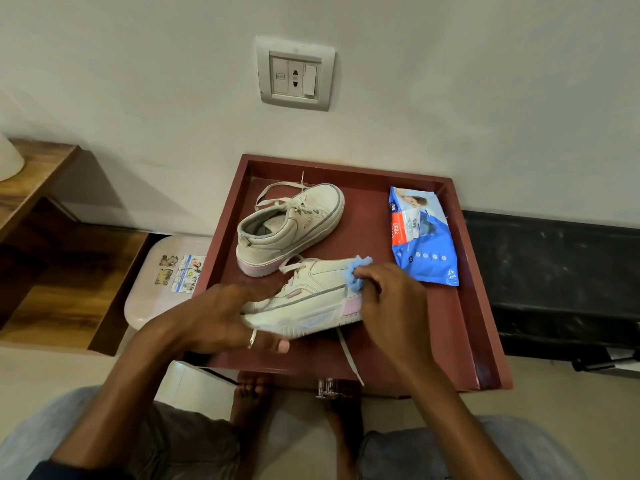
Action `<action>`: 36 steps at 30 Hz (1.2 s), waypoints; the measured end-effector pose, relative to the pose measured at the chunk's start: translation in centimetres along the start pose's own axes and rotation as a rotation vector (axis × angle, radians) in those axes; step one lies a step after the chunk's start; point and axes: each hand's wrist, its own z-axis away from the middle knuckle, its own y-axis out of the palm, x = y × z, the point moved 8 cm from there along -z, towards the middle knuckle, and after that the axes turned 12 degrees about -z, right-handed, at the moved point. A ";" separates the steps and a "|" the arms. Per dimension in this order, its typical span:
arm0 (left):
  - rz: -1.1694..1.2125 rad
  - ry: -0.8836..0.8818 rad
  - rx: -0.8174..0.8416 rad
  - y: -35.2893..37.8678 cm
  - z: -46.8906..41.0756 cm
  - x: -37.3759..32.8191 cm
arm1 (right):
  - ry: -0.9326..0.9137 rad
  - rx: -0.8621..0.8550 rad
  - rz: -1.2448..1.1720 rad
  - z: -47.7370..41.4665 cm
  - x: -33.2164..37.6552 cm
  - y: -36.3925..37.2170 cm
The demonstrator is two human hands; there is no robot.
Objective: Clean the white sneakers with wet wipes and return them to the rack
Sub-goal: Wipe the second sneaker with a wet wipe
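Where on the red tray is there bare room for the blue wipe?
Bare tray shows between the far sneaker and the wipes pack, and in the near right corner in front of the pack. The near left is crowded: left hand grips the near sneaker, right hand pinches the blue wipe at its heel.

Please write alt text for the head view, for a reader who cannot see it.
A person's left hand holds a white sneaker on a dark red tray while the right hand presses a crumpled blue wipe against its heel. The second white sneaker and a blue wipes packet lie behind.
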 end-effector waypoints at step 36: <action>0.044 0.030 -0.037 -0.4 0.2 -0.8 | -0.004 0.016 0.105 -0.9 -0.7 0.9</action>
